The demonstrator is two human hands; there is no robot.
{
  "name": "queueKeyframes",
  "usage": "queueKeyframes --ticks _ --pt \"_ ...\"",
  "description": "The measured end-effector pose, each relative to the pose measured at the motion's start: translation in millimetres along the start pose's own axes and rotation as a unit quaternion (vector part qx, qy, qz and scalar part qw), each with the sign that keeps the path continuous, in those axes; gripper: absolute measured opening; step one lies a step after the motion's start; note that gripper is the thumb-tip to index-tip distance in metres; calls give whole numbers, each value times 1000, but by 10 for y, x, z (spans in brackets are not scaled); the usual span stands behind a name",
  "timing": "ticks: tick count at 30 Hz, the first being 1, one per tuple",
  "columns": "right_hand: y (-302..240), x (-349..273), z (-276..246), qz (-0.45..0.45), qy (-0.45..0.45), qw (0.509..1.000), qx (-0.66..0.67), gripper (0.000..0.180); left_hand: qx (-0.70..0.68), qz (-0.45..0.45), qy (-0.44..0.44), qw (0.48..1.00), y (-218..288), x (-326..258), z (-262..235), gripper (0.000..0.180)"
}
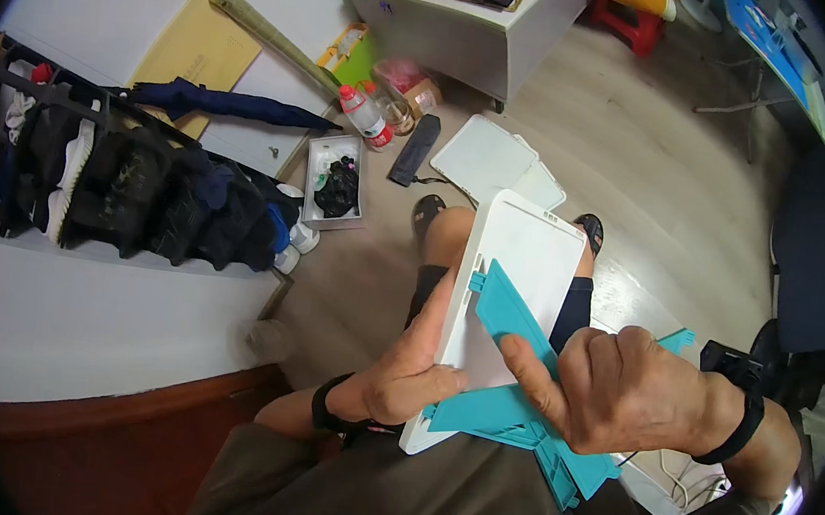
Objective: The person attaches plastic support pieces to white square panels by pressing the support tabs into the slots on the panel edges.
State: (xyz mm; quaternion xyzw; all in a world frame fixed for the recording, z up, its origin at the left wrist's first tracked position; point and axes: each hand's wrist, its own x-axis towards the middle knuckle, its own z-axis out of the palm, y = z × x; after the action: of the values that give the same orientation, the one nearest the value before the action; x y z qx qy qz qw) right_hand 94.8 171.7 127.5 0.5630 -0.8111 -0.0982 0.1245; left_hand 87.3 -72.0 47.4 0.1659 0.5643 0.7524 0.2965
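- Your left hand grips the white panel by its left rim, over your lap.
- Your right hand is closed on the teal frame, angled across the panel, thumb on one strip.
- Risk: twisting could snap the thin teal tabs; with no table beneath, a loose left grip might drop the panel.
- Beyond the panel: wood-look floor, more white panels, white cabinet.
- Left of it: shoes, blue umbrella.
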Motion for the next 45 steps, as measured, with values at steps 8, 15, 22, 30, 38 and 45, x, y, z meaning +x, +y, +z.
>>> queueKeyframes --ticks 8,15,22,30,38,45 --pt "-138 61 -184 -27 -42 999 -19 49 48 48 -32 997 -49 -91 4 95" --pt "-220 89 -217 -36 -66 997 -13 49 83 99 -4 992 -174 -172 66 93" --pt "-71 192 -298 45 -110 985 126 53 59 93 9 994 -171 -41 74 77" --pt "212 299 -453 86 -176 845 497 76 19 68 17 997 -71 -101 19 83" --pt "143 505 -186 345 -109 778 513 46 11 96 48 994 -109 12 -14 86" --pt "197 625 -37 342 -136 783 502 32 84 145 62 984 -157 29 41 85"
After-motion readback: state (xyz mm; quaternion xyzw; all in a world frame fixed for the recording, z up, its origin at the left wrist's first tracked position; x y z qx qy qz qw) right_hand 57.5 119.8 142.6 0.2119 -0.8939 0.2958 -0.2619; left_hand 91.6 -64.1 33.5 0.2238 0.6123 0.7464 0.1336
